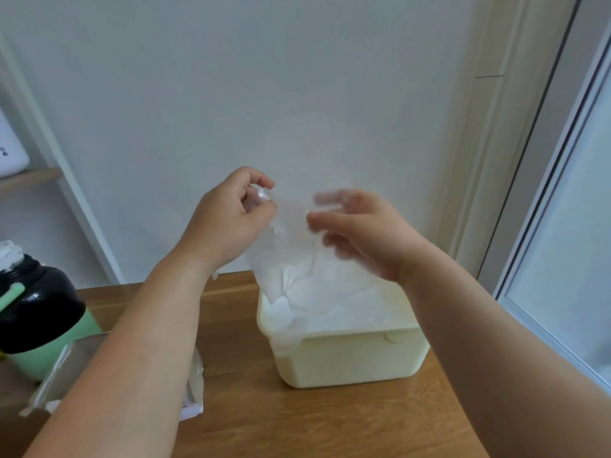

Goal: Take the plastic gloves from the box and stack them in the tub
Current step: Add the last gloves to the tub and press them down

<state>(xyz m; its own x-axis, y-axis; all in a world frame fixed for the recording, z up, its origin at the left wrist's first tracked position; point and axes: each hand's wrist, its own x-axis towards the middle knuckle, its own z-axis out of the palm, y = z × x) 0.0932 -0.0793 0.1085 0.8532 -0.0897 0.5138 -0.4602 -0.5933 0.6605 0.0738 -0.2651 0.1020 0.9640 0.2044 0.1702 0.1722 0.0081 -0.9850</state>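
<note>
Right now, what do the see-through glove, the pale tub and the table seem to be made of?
The glove: thin clear plastic film, it seems; the wall shows through it and it crinkles and glints. The tub: probably moulded plastic, cream, matt, with rounded corners. The table: wood or a wood-look veneer, with brown grain lines and a soft sheen.

Pale wall [297,77] behind wooden table [330,424]; window [568,226] right.
</note>
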